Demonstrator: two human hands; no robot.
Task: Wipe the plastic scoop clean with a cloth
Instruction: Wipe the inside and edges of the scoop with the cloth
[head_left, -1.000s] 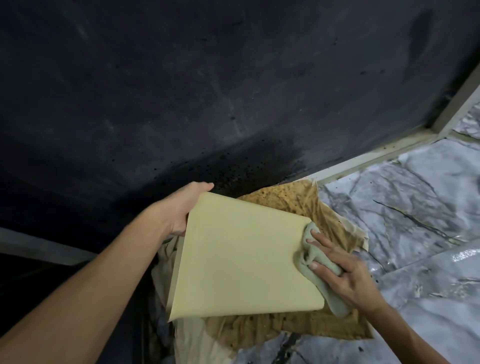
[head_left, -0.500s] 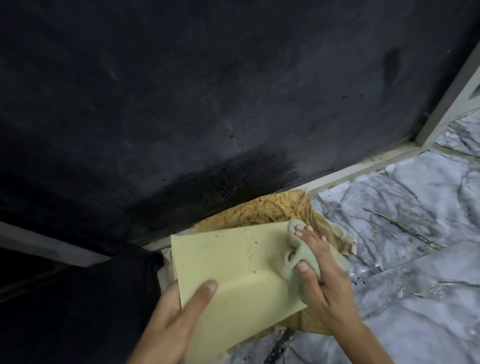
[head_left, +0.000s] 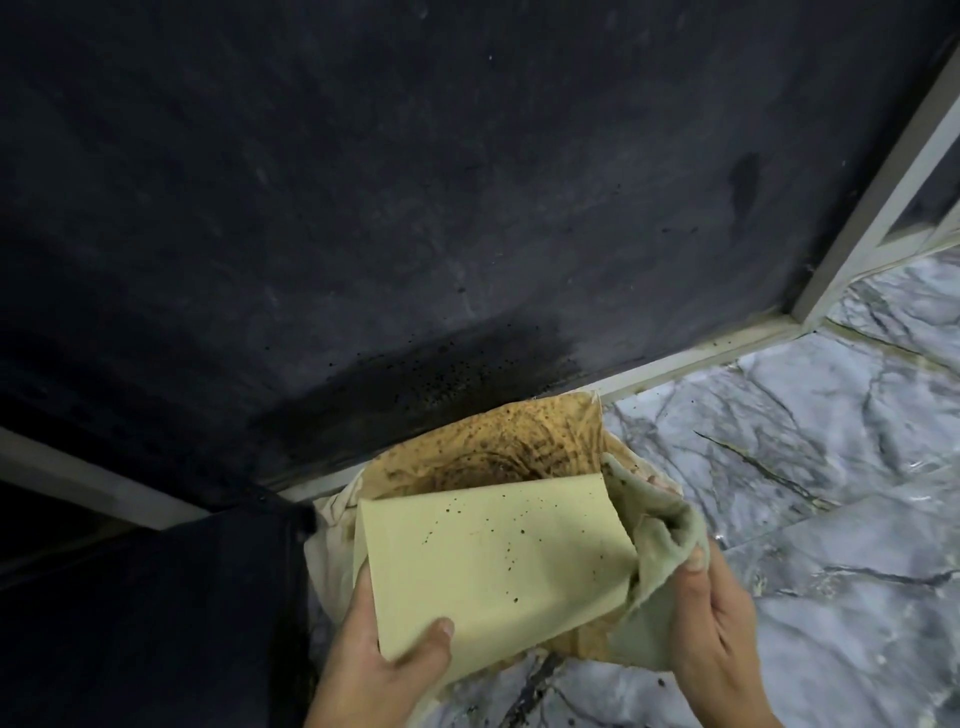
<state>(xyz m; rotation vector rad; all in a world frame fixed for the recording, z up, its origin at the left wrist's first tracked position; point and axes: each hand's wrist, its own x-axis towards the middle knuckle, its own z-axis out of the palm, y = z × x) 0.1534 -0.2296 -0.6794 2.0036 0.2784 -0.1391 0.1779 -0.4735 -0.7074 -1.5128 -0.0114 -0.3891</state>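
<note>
The pale yellow plastic scoop (head_left: 498, 561) shows a broad flat face dotted with dark specks. My left hand (head_left: 384, 670) grips its near lower corner, thumb on top. My right hand (head_left: 711, 629) holds a grey-green cloth (head_left: 654, 525) bunched against the scoop's right edge, thumb pressed into the fabric. The cloth wraps around that edge and hangs down below it.
Under the scoop lies a brown stained, speckled sheet (head_left: 493, 447) over pale fabric (head_left: 332, 551) on the grey marble floor (head_left: 831, 467). A dark wall (head_left: 415, 208) with a white baseboard (head_left: 701, 358) rises behind. A white frame post (head_left: 878, 197) stands at right. A dark object (head_left: 156, 623) fills lower left.
My left hand shifted from the scoop's far top edge to its near lower corner. The right hand with the cloth moved along the scoop's right edge; the scoop face tilted toward me.
</note>
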